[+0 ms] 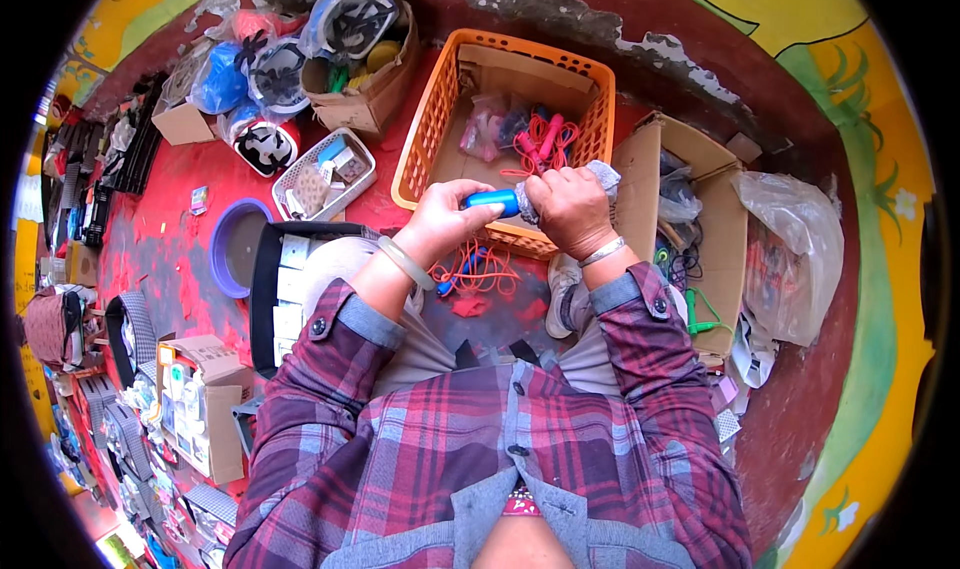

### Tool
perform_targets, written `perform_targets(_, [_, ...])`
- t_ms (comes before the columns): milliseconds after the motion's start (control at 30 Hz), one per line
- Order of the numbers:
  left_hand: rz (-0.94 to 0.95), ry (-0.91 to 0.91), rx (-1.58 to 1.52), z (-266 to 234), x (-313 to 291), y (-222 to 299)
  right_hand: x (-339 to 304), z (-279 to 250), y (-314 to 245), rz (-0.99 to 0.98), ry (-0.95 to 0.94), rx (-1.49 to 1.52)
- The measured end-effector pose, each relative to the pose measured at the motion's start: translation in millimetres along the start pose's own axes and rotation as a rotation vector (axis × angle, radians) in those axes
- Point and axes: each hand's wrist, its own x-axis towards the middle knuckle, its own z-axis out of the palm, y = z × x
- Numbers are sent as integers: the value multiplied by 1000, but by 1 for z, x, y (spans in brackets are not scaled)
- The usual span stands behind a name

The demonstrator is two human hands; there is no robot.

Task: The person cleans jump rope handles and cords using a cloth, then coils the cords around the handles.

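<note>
My left hand [447,215] grips a shiny blue jump rope handle [493,204], thumb laid along it. Closed in a fist, my right hand [572,209] holds a grey cloth [604,176] that wraps the handle's other end and sticks out past the knuckles. Below my hands, orange-red cord [482,275] hangs or lies in loops with another blue handle among it. Just beyond is an orange plastic basket [404,159], holding pink-handled jump ropes [545,141] with red cord and some items in clear plastic.
A cardboard box [722,259] with cords and a green handle stands at right, beside a clear plastic bag [795,249]. To the left are a white basket [367,177], a purple basin [217,254] and bagged helmets [278,77]. Goods and boxes crowd the far left.
</note>
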Motion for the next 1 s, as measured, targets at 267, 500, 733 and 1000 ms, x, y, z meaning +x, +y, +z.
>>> perform_targets(267, [-117,-20,-149,-6,-9,5,-7,4,4,12,-1,-58])
perform_targets(500, [-46,9,-52,-11,-11,10,-11,9,12,114,-54,39])
perform_targets(733, [43,65,-26,-13,-5,-1,-16,13,18,275,-138,158])
perform_targets(1000, [579,69,562,-22,-11,10,-25,6,39,632,-694,884])
